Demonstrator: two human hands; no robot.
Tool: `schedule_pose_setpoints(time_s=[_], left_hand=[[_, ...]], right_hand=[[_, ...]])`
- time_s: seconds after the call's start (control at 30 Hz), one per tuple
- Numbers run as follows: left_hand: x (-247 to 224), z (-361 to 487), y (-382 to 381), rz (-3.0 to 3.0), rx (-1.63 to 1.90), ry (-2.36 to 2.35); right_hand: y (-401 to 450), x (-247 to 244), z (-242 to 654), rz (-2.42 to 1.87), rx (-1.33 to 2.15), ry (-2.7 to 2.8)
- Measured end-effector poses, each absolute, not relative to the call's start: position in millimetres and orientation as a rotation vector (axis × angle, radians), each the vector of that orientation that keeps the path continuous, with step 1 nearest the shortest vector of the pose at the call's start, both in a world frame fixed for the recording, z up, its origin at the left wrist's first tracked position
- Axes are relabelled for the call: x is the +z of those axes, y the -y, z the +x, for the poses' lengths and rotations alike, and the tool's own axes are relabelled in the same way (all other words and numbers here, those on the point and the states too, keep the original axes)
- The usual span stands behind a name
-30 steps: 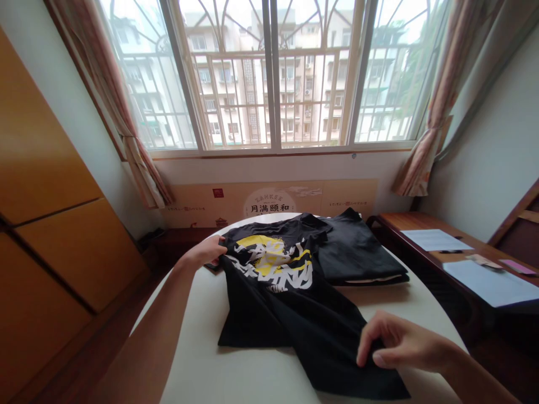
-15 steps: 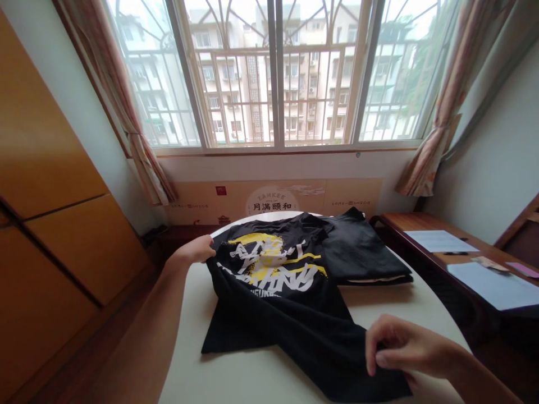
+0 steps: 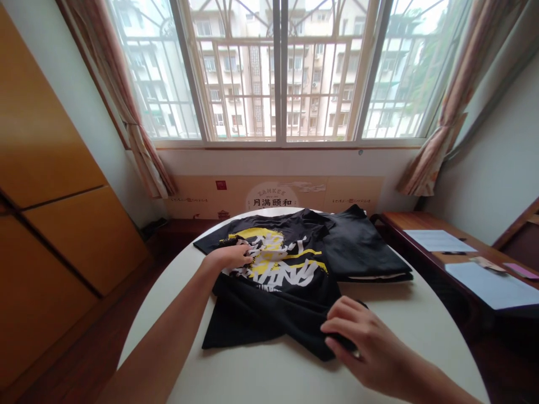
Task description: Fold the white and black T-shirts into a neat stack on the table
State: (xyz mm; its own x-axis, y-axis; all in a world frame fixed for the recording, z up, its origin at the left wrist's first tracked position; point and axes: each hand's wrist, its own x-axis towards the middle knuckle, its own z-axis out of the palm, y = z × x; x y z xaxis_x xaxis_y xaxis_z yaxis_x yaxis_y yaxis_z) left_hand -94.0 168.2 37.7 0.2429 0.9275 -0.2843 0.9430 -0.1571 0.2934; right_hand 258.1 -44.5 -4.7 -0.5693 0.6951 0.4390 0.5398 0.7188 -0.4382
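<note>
A black T-shirt with a white and yellow print lies partly spread on a round white table, its lower part folded and creased toward me. My left hand is on the left part of the print, fingers closed on bunched cloth; the fingertips are partly hidden. At the shirt's lower right my right hand grips the hem end, with fingers curled around the dark fabric. Behind the shirt's right side sits a folded black garment pile, touching the T-shirt.
On the right stands a wooden desk bearing white papers, a pen and small slips. An orange-brown cabinet is at the left. Beyond the table are a printed cardboard panel, a barred window and tied curtains.
My left hand has moved right from the shirt's left edge onto the print, and the left sleeve now lies out flat. My right hand has brought the hem up and leftward.
</note>
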Motion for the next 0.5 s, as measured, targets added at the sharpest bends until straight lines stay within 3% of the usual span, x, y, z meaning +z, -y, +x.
schedule_pose_setpoints(time_s=[0.1, 0.37, 0.5], left_hand=[[37, -93, -167, 2.117, -0.078, -1.698], [41, -98, -168, 2.132, -0.233, -1.717], [40, -102, -169, 2.112, -0.273, -1.75]], right_hand=[[47, -6, 218, -0.714, 0.333, 2.558], [26, -48, 139, -0.373, -0.079, 2.783], [43, -61, 119, -0.16, 0.002, 2.817]])
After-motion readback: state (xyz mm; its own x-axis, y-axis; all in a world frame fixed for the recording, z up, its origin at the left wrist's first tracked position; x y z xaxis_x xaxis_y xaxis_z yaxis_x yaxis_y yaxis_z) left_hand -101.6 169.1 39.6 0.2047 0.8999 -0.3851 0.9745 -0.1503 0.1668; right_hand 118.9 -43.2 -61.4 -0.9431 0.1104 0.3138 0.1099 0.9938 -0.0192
